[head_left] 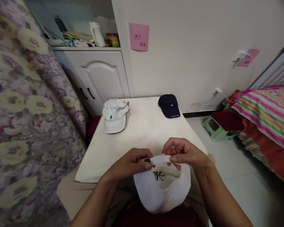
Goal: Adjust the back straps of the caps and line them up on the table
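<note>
A white baseball cap (pixel 162 195) is held between my two hands at the near edge of the table, its back strap and rear opening toward the top. Dark lettering shows inside through the opening. My left hand (pixel 134 162) pinches the strap's left end near a small dark buckle. The strap's right part is gripped by my right hand (pixel 183 153), thumb on top and fingers curled behind. Farther off on the table, a light grey-white cap (pixel 115 116) with a small dark logo lies at the left, partly over something beige. A navy cap (pixel 169 106) lies at the far right.
The cream-covered table (pixel 142 132) stands against the wall. A floral curtain (pixel 33 126) hangs at the left beside a white cabinet (pixel 99 72). To the right are a green stool (pixel 221 126) with a dark red top and a bed with a striped cover (pixel 274 110).
</note>
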Tool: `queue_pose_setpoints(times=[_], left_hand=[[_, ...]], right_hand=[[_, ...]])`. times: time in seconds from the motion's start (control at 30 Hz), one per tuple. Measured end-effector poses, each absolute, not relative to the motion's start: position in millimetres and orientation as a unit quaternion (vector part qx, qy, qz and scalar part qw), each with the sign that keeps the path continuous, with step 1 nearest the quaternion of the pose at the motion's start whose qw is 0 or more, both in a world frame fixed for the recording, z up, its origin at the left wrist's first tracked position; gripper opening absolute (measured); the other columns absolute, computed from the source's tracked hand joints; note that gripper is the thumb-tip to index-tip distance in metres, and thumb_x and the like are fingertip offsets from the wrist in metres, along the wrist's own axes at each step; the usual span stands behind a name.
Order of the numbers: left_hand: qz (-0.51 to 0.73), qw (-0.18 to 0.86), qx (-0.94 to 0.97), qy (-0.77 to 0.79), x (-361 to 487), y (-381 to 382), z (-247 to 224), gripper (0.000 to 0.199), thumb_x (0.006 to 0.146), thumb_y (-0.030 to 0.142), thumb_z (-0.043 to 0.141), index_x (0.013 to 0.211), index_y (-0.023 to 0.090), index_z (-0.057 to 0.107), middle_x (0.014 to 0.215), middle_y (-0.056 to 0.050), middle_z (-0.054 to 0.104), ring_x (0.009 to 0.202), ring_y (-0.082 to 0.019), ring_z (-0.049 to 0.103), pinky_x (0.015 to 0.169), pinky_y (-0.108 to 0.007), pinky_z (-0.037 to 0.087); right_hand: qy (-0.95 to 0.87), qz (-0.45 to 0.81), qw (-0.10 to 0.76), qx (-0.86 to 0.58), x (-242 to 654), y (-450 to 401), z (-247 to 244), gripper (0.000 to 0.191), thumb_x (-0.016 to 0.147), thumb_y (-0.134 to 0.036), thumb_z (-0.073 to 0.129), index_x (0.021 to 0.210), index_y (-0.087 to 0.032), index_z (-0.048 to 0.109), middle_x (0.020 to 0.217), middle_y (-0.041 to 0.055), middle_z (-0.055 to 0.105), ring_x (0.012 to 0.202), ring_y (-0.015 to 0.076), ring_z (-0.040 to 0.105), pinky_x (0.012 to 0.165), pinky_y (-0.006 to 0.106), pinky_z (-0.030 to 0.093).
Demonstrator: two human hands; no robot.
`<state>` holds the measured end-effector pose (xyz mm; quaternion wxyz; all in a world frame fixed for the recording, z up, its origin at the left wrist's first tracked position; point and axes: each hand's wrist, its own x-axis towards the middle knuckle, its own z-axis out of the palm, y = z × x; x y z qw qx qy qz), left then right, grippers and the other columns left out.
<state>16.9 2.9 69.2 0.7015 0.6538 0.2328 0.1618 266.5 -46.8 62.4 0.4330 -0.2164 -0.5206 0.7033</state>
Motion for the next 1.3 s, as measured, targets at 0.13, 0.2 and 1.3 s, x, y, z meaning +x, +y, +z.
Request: queue_pose_setpoints(times=[0.13, 0.2, 1.3], left_hand=[[0.153, 0.703, 0.654, 0.233, 22.3, -4.1, 73.1, 0.027, 0.081, 0.042, 0.072, 0.078, 0.016, 0.066, 0.061, 0.002, 0.056, 0.051, -0.009, 0.043, 0.048, -0.02, 0.03], [0.152, 0.718, 0.639, 0.231, 23.5, -5.6, 69.9, 0.025, 0.081, 0.039, 0.073, 0.078, 0.016, 0.066, 0.062, 0.002, 0.057, 0.051, -0.009, 0.044, 0.048, -0.02, 0.031], [0.182, 0.605, 0.708, 0.315, 16.6, -17.1, 73.9, 0.027, 0.088, 0.041, 0.066, 0.099, 0.017, 0.067, 0.078, 0.0, 0.063, 0.065, -0.011, 0.05, 0.056, -0.021, 0.034]], right_hand=[[-0.526, 0.71, 0.416, -0.216, 263.8, -50.1, 64.7, 0.023, 0.083, -0.019, 0.076, 0.104, -0.015, 0.069, 0.076, 0.001, 0.072, 0.051, 0.0057, 0.057, 0.045, 0.012, 0.048], [-0.524, 0.716, 0.408, -0.216, 262.4, -51.6, 66.7, 0.024, 0.082, -0.021, 0.077, 0.105, -0.016, 0.069, 0.076, 0.0006, 0.071, 0.051, 0.0057, 0.057, 0.043, 0.012, 0.047], [-0.509, 0.671, 0.462, -0.278, 273.4, -51.0, 57.8, 0.015, 0.078, -0.02, 0.08, 0.088, -0.014, 0.07, 0.066, -0.001, 0.069, 0.043, 0.0024, 0.05, 0.041, 0.01, 0.042]])
